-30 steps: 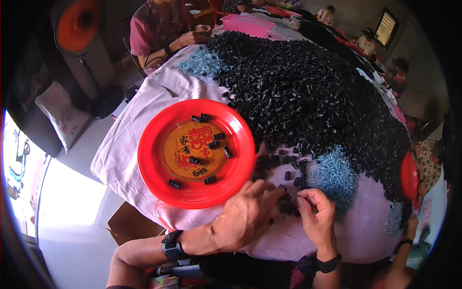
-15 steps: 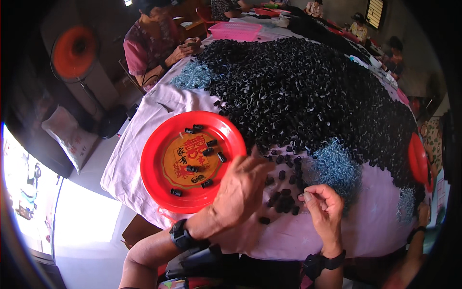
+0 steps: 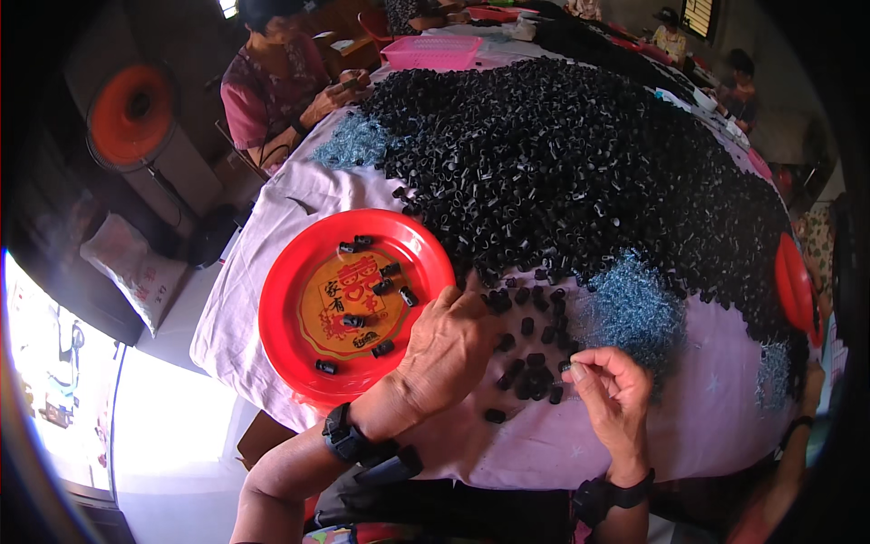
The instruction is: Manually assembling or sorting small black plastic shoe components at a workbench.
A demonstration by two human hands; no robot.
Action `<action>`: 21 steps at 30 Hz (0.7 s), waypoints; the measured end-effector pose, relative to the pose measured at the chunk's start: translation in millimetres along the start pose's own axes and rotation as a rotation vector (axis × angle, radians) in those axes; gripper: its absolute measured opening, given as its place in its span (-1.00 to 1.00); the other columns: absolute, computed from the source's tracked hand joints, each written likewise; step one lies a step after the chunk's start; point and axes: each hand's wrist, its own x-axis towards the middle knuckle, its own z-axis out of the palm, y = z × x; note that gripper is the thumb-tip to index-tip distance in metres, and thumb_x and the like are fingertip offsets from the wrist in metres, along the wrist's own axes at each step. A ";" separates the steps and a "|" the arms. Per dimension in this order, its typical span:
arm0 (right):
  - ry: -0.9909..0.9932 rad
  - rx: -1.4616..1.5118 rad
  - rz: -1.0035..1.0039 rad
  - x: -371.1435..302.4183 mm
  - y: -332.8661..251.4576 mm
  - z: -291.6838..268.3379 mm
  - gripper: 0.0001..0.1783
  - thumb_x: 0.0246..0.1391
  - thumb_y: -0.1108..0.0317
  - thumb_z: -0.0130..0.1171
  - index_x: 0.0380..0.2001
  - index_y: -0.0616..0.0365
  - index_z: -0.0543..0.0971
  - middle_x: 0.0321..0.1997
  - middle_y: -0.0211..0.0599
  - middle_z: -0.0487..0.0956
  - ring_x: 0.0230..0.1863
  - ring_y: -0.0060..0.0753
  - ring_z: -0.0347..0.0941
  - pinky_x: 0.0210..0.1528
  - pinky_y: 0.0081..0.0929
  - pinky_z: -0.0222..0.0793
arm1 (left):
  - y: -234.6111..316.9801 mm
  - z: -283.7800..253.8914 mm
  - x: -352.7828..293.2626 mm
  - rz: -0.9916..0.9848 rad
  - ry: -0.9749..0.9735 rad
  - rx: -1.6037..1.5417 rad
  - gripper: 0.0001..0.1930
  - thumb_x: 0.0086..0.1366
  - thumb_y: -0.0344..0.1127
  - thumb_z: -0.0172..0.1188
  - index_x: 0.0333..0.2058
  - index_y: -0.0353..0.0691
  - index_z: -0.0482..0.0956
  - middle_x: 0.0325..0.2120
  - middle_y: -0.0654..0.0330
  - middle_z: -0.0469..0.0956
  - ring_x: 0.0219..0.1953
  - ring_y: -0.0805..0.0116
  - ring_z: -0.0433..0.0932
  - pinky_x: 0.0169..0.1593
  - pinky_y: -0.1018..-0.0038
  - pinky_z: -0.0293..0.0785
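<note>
My left hand [image 3: 446, 343] is over the right rim of a red plate [image 3: 283, 358], back of the hand up, its fingers at the near edge of a heap of short black tubes [image 3: 544, 163]. Its fingertips are partly hidden, so I cannot see whether they hold a tube. Several black tubes [image 3: 353, 321] lie apart on the plate's printed yellow centre. My right hand [image 3: 612, 390] is closed in a pinch of thumb and forefinger on something tiny and dark. Beside it are a loose cluster of black tubes [image 3: 535, 376] and a pile of small shiny bluish pieces [image 3: 634, 304].
A pink cloth [image 3: 707, 399] covers the table. At the far left sits a person [image 3: 272, 100] near another bluish pile [image 3: 352, 140] and a pink basket [image 3: 430, 53]. An orange fan [image 3: 134, 111] stands left. A red plate [image 3: 797, 286] and another person's arm [image 3: 797, 435] are at right.
My left hand has shifted slightly, its fingers now at the heap's near edge. The right hand keeps its pinch almost in place. The whole view has shifted a little.
</note>
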 end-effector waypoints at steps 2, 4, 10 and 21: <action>-0.003 0.006 -0.009 0.3 -0.5 0.7 -0.85 0.28 0.43 0.29 -0.17 0.32 0.66 -0.31 -0.28 0.73 -0.27 -0.63 0.64 -0.25 -0.67 0.51 | 5.2 -2.4 0.9 -0.127 -0.072 0.025 -0.88 0.24 -0.46 0.25 -0.25 -0.17 0.69 -0.31 0.10 0.56 -0.18 0.11 0.56 -0.04 0.18 0.47; -0.004 -0.025 0.015 -0.2 1.1 -1.3 -0.84 0.28 0.42 0.30 -0.17 0.31 0.66 -0.31 -0.27 0.73 -0.28 -0.62 0.64 -0.26 -0.67 0.50 | 7.7 -2.9 4.8 -0.149 -0.096 -0.002 -0.88 0.24 -0.44 0.27 -0.24 -0.16 0.70 -0.29 0.10 0.56 -0.18 0.09 0.57 -0.07 0.17 0.49; 0.003 -0.038 -0.010 -1.1 -0.2 -1.7 -0.83 0.27 0.41 0.31 -0.16 0.31 0.66 -0.34 -0.29 0.73 -0.33 -0.65 0.61 -0.29 -0.69 0.47 | 17.1 -2.7 5.8 -0.220 -0.042 -0.169 -0.87 0.18 -0.41 0.30 -0.27 -0.17 0.68 -0.28 0.05 0.54 -0.15 -0.03 0.57 -0.11 0.14 0.53; 0.030 -0.124 -0.069 -0.7 -1.5 -0.6 -0.89 0.17 0.43 0.39 -0.24 0.20 0.73 -0.39 -0.43 0.71 -0.46 -0.78 0.46 -0.45 -0.72 0.27 | 24.4 -6.1 -11.2 -0.072 0.018 -0.185 -0.75 0.22 -0.43 0.36 -0.11 -0.23 0.63 -0.28 0.16 0.62 -0.19 0.14 0.63 -0.11 0.33 0.55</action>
